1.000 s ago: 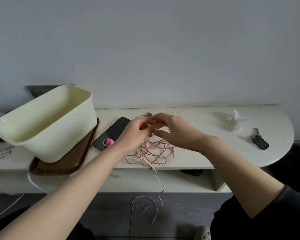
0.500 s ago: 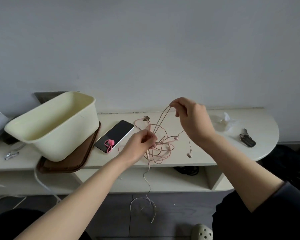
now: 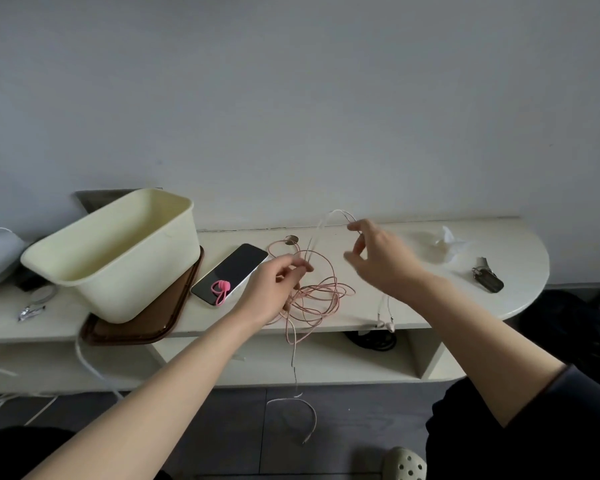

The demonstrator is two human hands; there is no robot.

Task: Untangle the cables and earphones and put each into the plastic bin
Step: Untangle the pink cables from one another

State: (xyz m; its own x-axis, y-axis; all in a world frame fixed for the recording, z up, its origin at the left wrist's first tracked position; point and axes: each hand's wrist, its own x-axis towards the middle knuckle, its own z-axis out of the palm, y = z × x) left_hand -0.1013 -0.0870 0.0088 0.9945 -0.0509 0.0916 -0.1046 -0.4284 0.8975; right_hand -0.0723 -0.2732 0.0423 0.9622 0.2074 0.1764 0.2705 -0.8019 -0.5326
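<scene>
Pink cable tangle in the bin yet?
No, the pink cable tangle is at the left hand, over the table, outside the bin.

You face a plain pale grey wall (image 3: 291,98), evenly lit by soft, dim light with no hard shadows. Against it runs a long cream desk (image 3: 520,244) with a rounded right end. Below its top sits 1 open shelf (image 3: 343,370), split by an upright divider (image 3: 425,355). Beneath you lies a dark grey floor (image 3: 361,427).
</scene>
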